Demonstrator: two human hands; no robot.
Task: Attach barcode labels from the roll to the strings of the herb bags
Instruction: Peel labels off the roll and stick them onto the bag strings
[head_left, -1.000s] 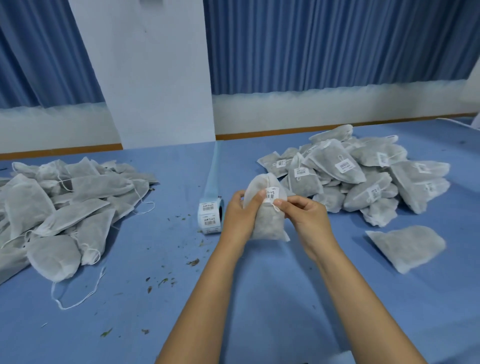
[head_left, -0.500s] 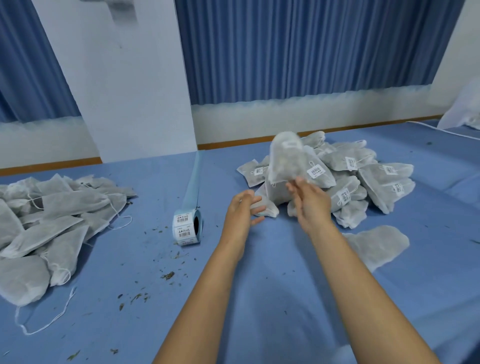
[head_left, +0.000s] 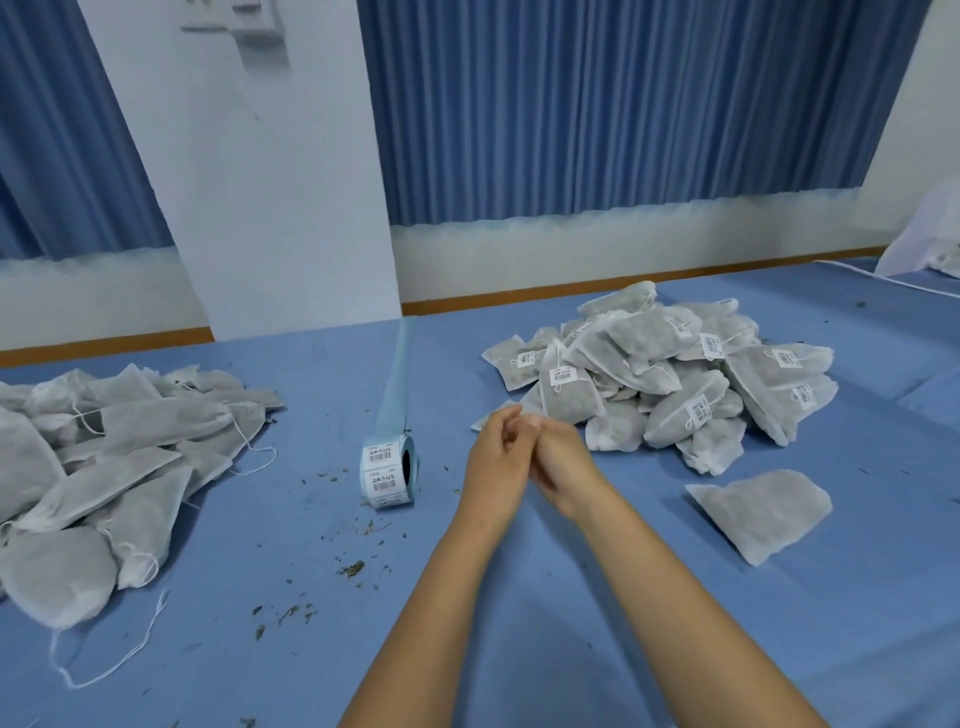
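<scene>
Both hands meet above the middle of the blue worktop (head_left: 545, 649), touching each other. The left hand (head_left: 496, 462) is loosely bent and holds nothing; the right hand (head_left: 563, 465) hides its fingers behind it, so I cannot tell its grip. The label roll (head_left: 387, 470) stands on edge just left of them. Labelled bags (head_left: 675, 384) are heaped toward the far right, unlabelled bags (head_left: 104, 441) along the left edge.

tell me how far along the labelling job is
Done: the right pile of bags carries barcode labels. In hand: nothing; the left hand and right hand meet, holding no bag. Left: the left pile shows no labels, nor does the lone bag beside the right pile; the label roll stands between.
</scene>
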